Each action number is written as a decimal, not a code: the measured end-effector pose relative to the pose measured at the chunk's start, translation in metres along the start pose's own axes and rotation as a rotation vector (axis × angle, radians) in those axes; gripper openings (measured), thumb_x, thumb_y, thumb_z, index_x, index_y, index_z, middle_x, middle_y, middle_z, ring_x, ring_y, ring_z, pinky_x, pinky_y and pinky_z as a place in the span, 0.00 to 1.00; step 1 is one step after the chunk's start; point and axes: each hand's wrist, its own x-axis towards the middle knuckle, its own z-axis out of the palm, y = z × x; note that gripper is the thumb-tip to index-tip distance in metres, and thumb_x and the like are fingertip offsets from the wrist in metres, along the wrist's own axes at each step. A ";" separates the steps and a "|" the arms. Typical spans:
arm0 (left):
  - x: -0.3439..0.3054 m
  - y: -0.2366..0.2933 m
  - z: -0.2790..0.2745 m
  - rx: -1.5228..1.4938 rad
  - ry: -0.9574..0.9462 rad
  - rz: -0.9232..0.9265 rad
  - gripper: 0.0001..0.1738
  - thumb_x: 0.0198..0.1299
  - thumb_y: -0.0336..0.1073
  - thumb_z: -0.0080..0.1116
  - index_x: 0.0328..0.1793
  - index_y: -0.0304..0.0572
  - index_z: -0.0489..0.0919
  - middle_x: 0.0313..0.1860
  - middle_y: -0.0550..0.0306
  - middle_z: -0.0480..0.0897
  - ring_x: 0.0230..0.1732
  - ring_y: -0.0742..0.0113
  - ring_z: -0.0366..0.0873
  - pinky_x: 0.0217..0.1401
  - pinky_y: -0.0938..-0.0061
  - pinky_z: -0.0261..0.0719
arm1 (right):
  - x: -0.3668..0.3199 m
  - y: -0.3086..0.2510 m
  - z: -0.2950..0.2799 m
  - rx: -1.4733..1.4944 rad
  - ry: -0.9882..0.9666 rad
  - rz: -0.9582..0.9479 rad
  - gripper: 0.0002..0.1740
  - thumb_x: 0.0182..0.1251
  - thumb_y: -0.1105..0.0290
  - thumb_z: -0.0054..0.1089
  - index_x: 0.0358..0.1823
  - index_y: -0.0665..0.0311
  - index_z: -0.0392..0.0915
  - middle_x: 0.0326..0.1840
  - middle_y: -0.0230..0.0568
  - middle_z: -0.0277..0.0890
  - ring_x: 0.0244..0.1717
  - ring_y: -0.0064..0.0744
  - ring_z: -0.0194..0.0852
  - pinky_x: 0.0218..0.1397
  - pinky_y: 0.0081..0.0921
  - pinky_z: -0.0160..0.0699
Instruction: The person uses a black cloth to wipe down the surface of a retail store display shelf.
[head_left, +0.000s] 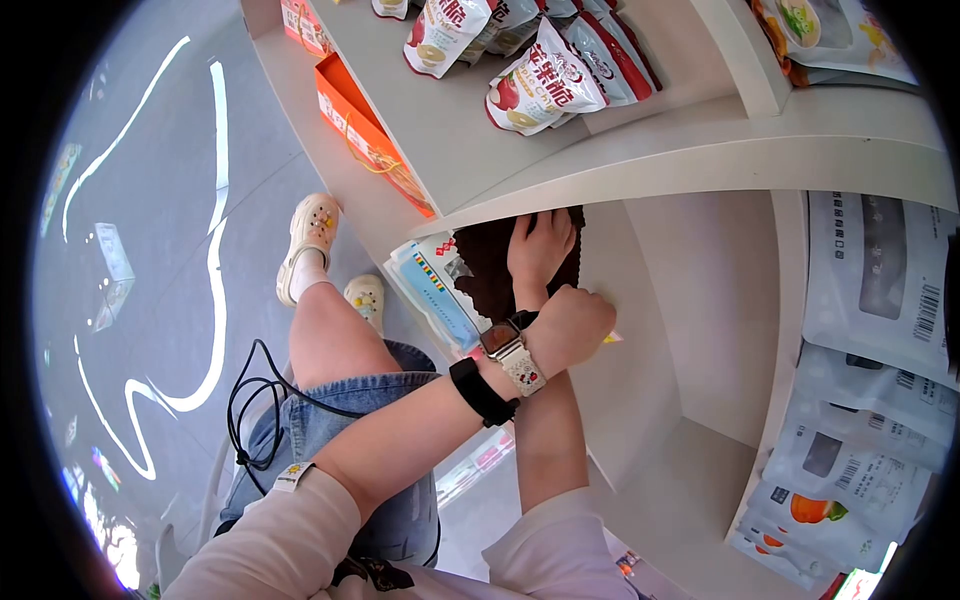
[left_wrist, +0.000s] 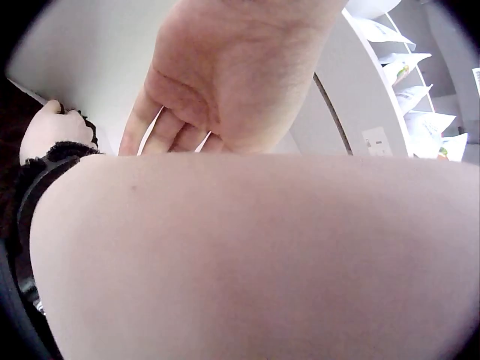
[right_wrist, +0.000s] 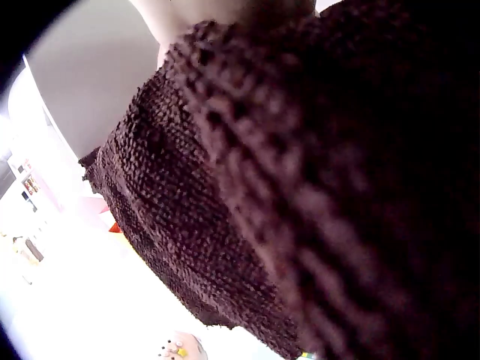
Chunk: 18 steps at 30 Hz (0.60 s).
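A dark brown terry cloth (head_left: 485, 265) is spread in the shelf compartment, its ragged edge beside pale blue and white packages (head_left: 440, 290). My right hand (head_left: 540, 250) rests on top of the cloth, fingers reaching away from me. In the right wrist view the same cloth (right_wrist: 172, 202) rises in folds close under the wrist and hides the fingers. My left hand (head_left: 572, 328), with a watch (head_left: 510, 350) on its wrist, crosses over the right forearm. The left wrist view shows its bare palm (left_wrist: 225, 82); the loose fingers pass partly behind that forearm (left_wrist: 247, 247).
Snack pouches (head_left: 545, 85) stand on the shelf above, next to an orange box (head_left: 365, 130). Grey-white pouches (head_left: 880, 290) fill the compartment at right. A shelf edge (head_left: 640, 170) overhangs my hands. A black cable (head_left: 260, 385) loops near my lap.
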 end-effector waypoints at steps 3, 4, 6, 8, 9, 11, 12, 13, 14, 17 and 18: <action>0.000 0.001 -0.003 -0.005 -0.008 -0.003 0.04 0.47 0.31 0.52 0.23 0.39 0.74 0.19 0.54 0.75 0.22 0.60 0.76 0.26 0.70 0.71 | 0.001 -0.003 0.001 -0.101 0.034 -0.010 0.19 0.62 0.58 0.47 0.51 0.59 0.72 0.58 0.44 0.65 0.60 0.42 0.59 0.63 0.50 0.51; -0.001 0.001 -0.002 0.002 0.001 -0.002 0.04 0.47 0.31 0.52 0.24 0.40 0.74 0.20 0.54 0.75 0.22 0.60 0.76 0.26 0.70 0.71 | 0.001 -0.004 0.001 -0.108 0.027 -0.008 0.20 0.62 0.58 0.47 0.52 0.59 0.71 0.59 0.44 0.64 0.61 0.41 0.59 0.63 0.50 0.50; -0.001 0.002 0.000 0.004 -0.008 -0.008 0.04 0.47 0.31 0.52 0.24 0.39 0.74 0.20 0.54 0.75 0.23 0.60 0.76 0.26 0.70 0.71 | 0.000 -0.002 -0.002 -0.084 -0.039 -0.022 0.21 0.62 0.58 0.46 0.53 0.58 0.71 0.60 0.43 0.63 0.62 0.41 0.58 0.64 0.50 0.50; 0.000 0.001 0.001 -0.003 -0.042 -0.024 0.04 0.46 0.31 0.53 0.25 0.39 0.74 0.20 0.54 0.75 0.23 0.60 0.76 0.26 0.71 0.71 | -0.002 0.004 -0.006 -0.017 -0.158 -0.057 0.22 0.63 0.56 0.45 0.55 0.58 0.69 0.62 0.42 0.61 0.64 0.40 0.56 0.64 0.51 0.49; 0.000 0.001 0.000 0.001 -0.045 -0.022 0.04 0.46 0.31 0.53 0.25 0.39 0.74 0.20 0.54 0.75 0.23 0.60 0.76 0.26 0.70 0.71 | -0.002 0.004 -0.006 -0.009 -0.184 -0.072 0.22 0.63 0.56 0.45 0.55 0.58 0.69 0.62 0.42 0.61 0.64 0.39 0.56 0.64 0.51 0.49; 0.001 0.002 -0.002 0.004 -0.052 -0.015 0.04 0.46 0.31 0.53 0.25 0.39 0.74 0.20 0.54 0.75 0.23 0.60 0.76 0.26 0.70 0.70 | -0.002 0.007 -0.005 0.000 -0.239 -0.100 0.23 0.62 0.56 0.45 0.56 0.59 0.68 0.63 0.41 0.60 0.65 0.39 0.54 0.65 0.51 0.49; 0.001 0.002 -0.002 -0.008 -0.042 -0.007 0.04 0.46 0.31 0.53 0.25 0.39 0.75 0.20 0.54 0.75 0.23 0.60 0.76 0.26 0.70 0.70 | -0.001 0.006 -0.004 -0.044 -0.190 -0.078 0.23 0.62 0.57 0.45 0.56 0.59 0.68 0.62 0.42 0.61 0.65 0.39 0.55 0.64 0.51 0.49; 0.001 0.001 -0.002 -0.020 -0.033 0.001 0.04 0.46 0.31 0.53 0.25 0.39 0.75 0.20 0.54 0.75 0.23 0.60 0.76 0.26 0.70 0.71 | 0.001 0.002 -0.001 -0.086 -0.142 -0.056 0.23 0.62 0.57 0.46 0.56 0.60 0.67 0.62 0.42 0.61 0.65 0.39 0.55 0.64 0.51 0.49; 0.000 0.001 -0.002 -0.032 -0.025 0.006 0.04 0.46 0.31 0.53 0.25 0.39 0.75 0.20 0.54 0.74 0.23 0.60 0.76 0.26 0.70 0.71 | 0.001 -0.001 0.001 -0.128 -0.095 -0.035 0.23 0.62 0.58 0.46 0.56 0.60 0.67 0.61 0.42 0.62 0.65 0.39 0.55 0.64 0.50 0.49; -0.001 0.001 -0.001 0.006 -0.017 0.008 0.04 0.46 0.31 0.53 0.25 0.39 0.74 0.19 0.54 0.74 0.23 0.60 0.75 0.26 0.70 0.70 | 0.001 -0.004 0.006 -0.176 -0.009 0.035 0.23 0.61 0.59 0.47 0.55 0.62 0.68 0.60 0.43 0.62 0.64 0.40 0.56 0.64 0.50 0.50; -0.002 0.000 0.000 0.000 0.007 0.011 0.04 0.46 0.31 0.53 0.25 0.39 0.74 0.19 0.54 0.74 0.22 0.60 0.75 0.25 0.70 0.70 | 0.001 -0.004 0.004 -0.134 -0.040 0.035 0.23 0.61 0.58 0.47 0.55 0.62 0.68 0.61 0.43 0.62 0.64 0.40 0.55 0.64 0.50 0.50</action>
